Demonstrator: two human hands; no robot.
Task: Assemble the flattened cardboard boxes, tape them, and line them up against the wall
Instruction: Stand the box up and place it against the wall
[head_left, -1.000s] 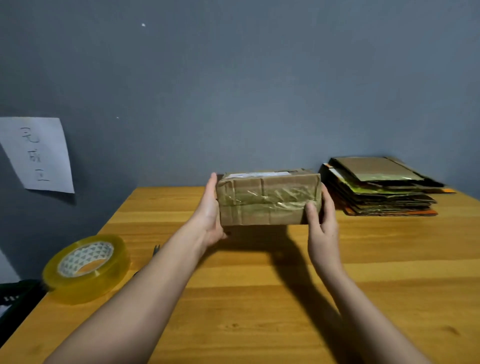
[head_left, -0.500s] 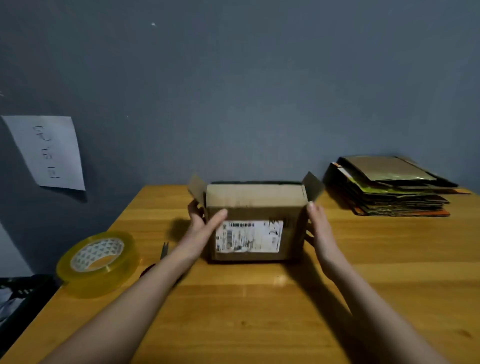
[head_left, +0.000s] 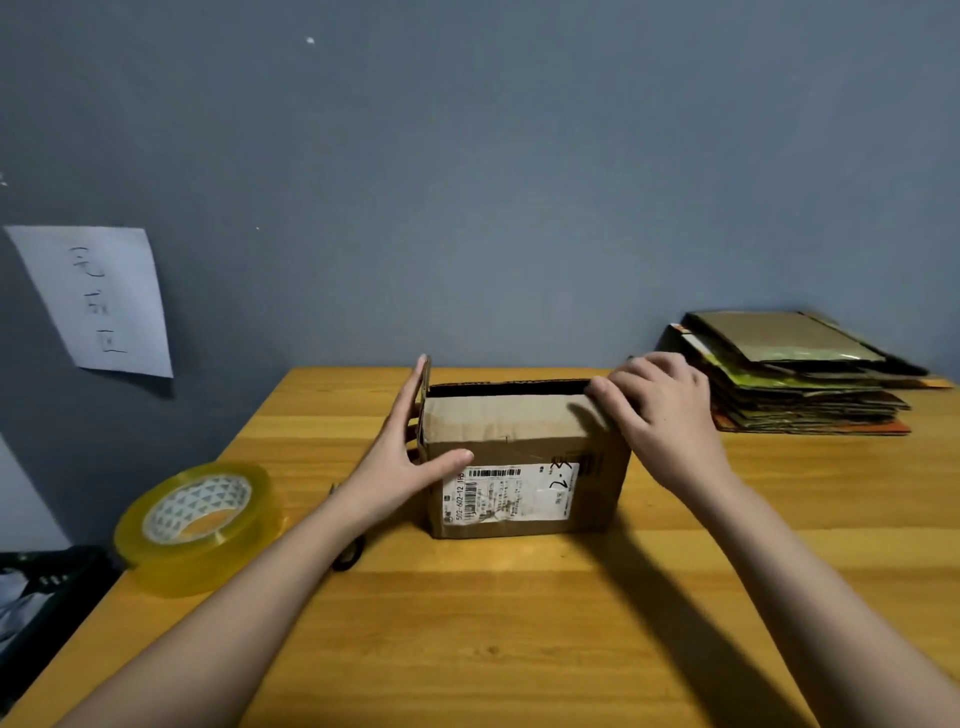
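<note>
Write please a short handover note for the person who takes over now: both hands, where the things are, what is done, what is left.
Left hand: open, flat against the left side of the cardboard box, pressing its left end flap upright.
Right hand: fingers curled over the box's top right edge, folding the right flap down.
The box stands on the wooden table, label side toward you, top not yet closed or taped.
Tape roll: on the table, left of the box.
Flattened boxes: stacked at the far right, by the wall.
Left: close the flaps, tape the top, set the box against the wall, then do the stack.
</note>
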